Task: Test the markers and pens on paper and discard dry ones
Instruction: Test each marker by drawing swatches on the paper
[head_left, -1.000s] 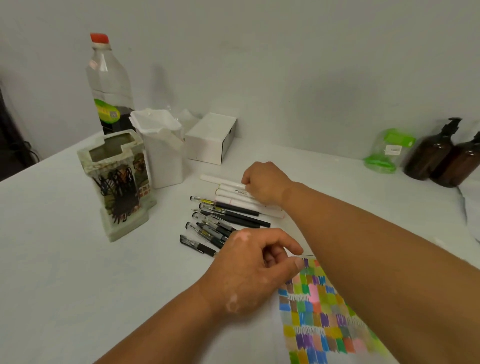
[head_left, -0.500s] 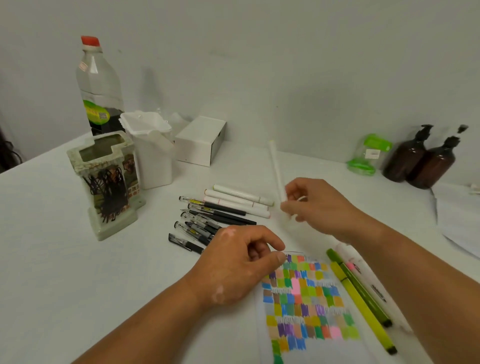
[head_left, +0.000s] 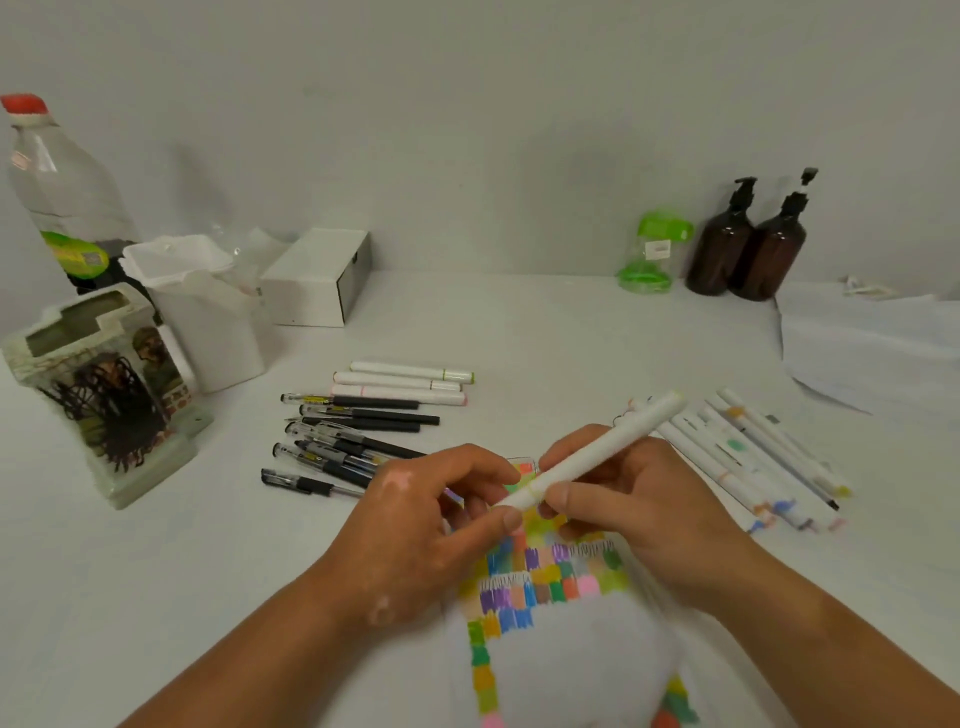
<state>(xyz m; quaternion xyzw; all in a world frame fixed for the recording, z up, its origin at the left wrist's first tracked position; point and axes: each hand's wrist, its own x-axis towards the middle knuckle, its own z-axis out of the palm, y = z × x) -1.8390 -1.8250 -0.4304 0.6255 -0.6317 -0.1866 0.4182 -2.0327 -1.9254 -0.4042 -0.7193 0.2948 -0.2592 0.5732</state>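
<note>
- Right grip (head_left: 639, 509) is curled round the middle of a white marker (head_left: 597, 447). Left grip (head_left: 415, 525) pinches the near end, where I judge the cap sits.
- I see the marker tilted just above the paper (head_left: 571, 649), its near end over the colour swatches and its far end raised to the right.
- I read this as uncapping, with the test stroke not yet made.
- Risk: if the cap comes off with a jerk, the tip could streak the swatches or my fingers.
- Risk: a freed cap could roll into the pens (head_left: 353, 441) to the left, or get lost among the marker pile (head_left: 753, 457) to the right.
- Risk: a faint stroke over crowded swatches would be hard to judge, so a dry marker could pass. I would aim for bare paper.
- Risk: the pile and the three markers (head_left: 405, 384) further back look alike, so tested and untested ones could mix.
- Holder (head_left: 98, 389): its top slots look dark and I see nothing standing in them.
- Cup (head_left: 202, 312): the inside shows white, and I cannot see any contents.
- Box (head_left: 322, 275): its dark end hides what is inside.
- I cannot tell which container, if any, takes the discards.
</note>
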